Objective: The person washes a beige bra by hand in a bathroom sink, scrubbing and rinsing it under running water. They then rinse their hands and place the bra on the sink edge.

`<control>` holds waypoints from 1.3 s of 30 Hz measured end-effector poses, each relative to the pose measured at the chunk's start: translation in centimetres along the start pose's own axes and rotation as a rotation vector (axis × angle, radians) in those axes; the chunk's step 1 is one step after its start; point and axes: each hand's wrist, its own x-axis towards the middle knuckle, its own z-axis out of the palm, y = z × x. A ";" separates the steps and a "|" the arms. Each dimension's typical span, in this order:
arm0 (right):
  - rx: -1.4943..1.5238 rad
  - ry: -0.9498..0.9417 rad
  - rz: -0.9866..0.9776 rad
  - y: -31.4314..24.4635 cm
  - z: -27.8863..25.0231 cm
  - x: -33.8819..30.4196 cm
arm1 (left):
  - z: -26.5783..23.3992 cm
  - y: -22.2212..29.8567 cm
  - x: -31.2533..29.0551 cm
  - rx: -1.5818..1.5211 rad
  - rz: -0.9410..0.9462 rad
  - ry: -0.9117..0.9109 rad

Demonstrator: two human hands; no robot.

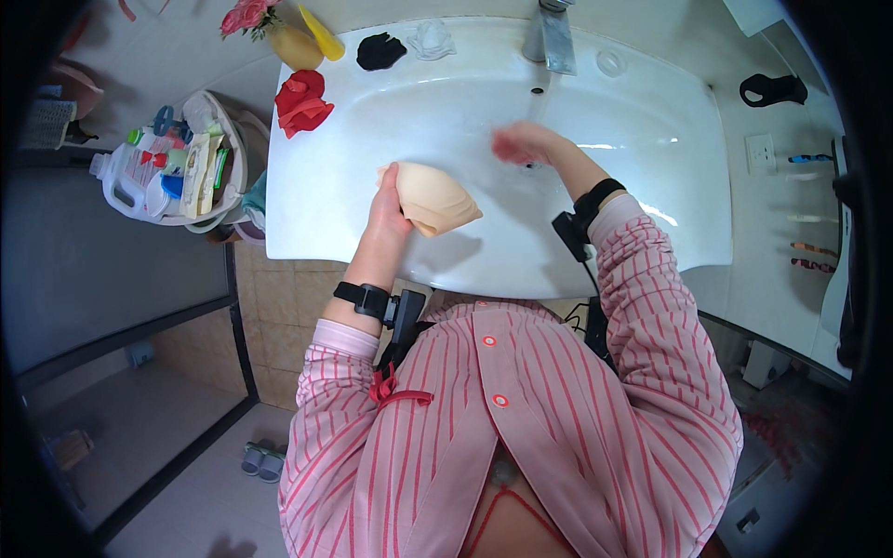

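Observation:
My left hand (pixel 388 203) grips a folded, cup-shaped beige piece of fabric (pixel 435 198) by its left side, above the front left of the white washbasin (pixel 670 177). Its exact kind does not show. Over the middle of the basin, below the faucet (pixel 558 48), is my right hand (pixel 523 144), smeared by motion. I cannot make out its fingers or anything in them. A stream of water seems to fall from the faucet behind this hand. The drain (pixel 529 166) partly shows just beneath it.
On the basin's rim lie a crumpled red cloth (pixel 302 104), a black cloth (pixel 380 52) and a white cloth (pixel 433 40). A vase (pixel 296 46) with pink flowers and a yellow tube (pixel 322 33) stand back left. A bin of bottles (pixel 233 139) is left of the basin.

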 end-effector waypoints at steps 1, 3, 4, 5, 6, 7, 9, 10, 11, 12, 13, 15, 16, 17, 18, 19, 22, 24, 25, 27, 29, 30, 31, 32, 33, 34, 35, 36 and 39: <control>-0.144 0.069 0.070 0.7 -0.2 -0.2 | -0.1 0.1 0.0 -0.011 -0.011 0.005; -0.428 0.154 0.208 1.9 -1.2 -0.7 | -0.1 0.2 -0.2 -0.001 0.016 0.004; -0.089 0.221 0.116 2.2 -2.1 -0.9 | -0.1 0.3 -0.3 0.000 0.022 0.005; 0.254 0.278 0.026 2.2 -3.0 -1.0 | -0.1 0.4 -0.4 0.001 0.031 0.022; 0.593 0.393 -0.031 2.1 -3.7 -1.0 | 0.0 0.4 -0.5 0.005 0.040 0.039; 0.728 0.332 -0.101 1.7 -4.3 -1.0 | 0.1 0.4 -0.6 0.011 0.048 0.055; 0.992 0.313 -0.187 0.4 -5.2 -1.1 | 0.3 0.5 -0.7 0.019 0.056 0.057; 1.059 0.265 -0.215 -0.2 -5.4 -1.4 | 0.4 0.4 -0.8 0.019 0.054 0.064; 1.128 0.189 -0.254 -1.0 -5.6 -1.7 | 0.6 0.4 -0.8 0.029 0.054 0.055; 1.206 0.140 -0.292 -1.6 -5.6 -2.1 | 0.7 0.4 -0.8 0.037 0.051 0.054; 1.190 0.144 -0.330 -2.1 -5.6 -2.6 | 0.9 0.4 -0.9 0.043 0.052 0.062; 1.191 0.165 -0.421 -2.7 -5.7 -4.0 | 1.1 0.3 -0.8 0.040 0.036 0.042; 1.183 0.136 -0.416 -2.7 -5.7 -4.7 | 1.1 0.3 -0.8 0.036 0.032 0.031; 1.189 0.063 -0.425 -2.4 -5.8 -5.5 | 1.2 0.2 -0.7 0.035 0.022 0.029; 1.191 -0.074 -0.458 -2.0 -6.0 -6.3 | 1.1 0.2 -0.6 0.033 0.017 0.022; 0.934 -0.138 -0.318 -1.4 -6.1 -7.0 | 1.1 0.1 -0.5 0.030 0.012 0.016; -0.125 -0.344 0.124 0.7 -6.1 -8.3 | 0.9 -0.1 -0.2 0.034 -0.021 -0.005; -0.539 -0.191 0.276 1.6 -6.1 -8.2 | 0.9 -0.3 -0.1 0.032 -0.022 -0.008; -0.419 -0.087 0.228 1.9 -6.0 -7.9 | 0.9 -0.4 0.0 0.025 -0.027 -0.013; -0.179 0.118 0.127 2.1 -5.9 -7.0 | 1.1 -0.5 0.0 0.035 -0.023 -0.010; 0.060 0.357 0.062 2.0 -6.0 -6.1 | 1.4 -0.6 -0.1 0.040 -0.021 -0.014; 0.273 0.294 -0.041 1.9 -5.9 -5.5 | 1.5 -0.6 -0.2 0.043 -0.020 -0.017; 0.480 0.267 -0.105 1.7 -5.9 -4.9 | 1.7 -0.6 -0.4 0.046 -0.021 -0.021; 0.677 0.239 -0.199 1.5 -5.8 -4.4 | 1.8 -0.6 -0.5 0.047 -0.028 -0.023; 0.799 0.236 -0.197 1.3 -5.9 -3.9 | 1.9 -0.6 -0.6 0.045 -0.035 -0.024; 0.914 0.232 -0.225 1.1 -6.0 -3.5 | 1.9 -0.6 -0.7 0.043 -0.039 -0.025; 1.030 0.140 -0.280 0.7 -6.1 -3.2 | 1.9 -0.6 -0.8 0.038 -0.035 -0.031; 1.057 0.115 -0.249 0.3 -6.4 -3.0 | 1.9 -0.5 -0.9 0.031 -0.031 -0.036; 1.128 0.010 -0.249 -0.8 -6.3 -2.7 | 1.6 -0.4 -0.8 0.022 -0.005 -0.027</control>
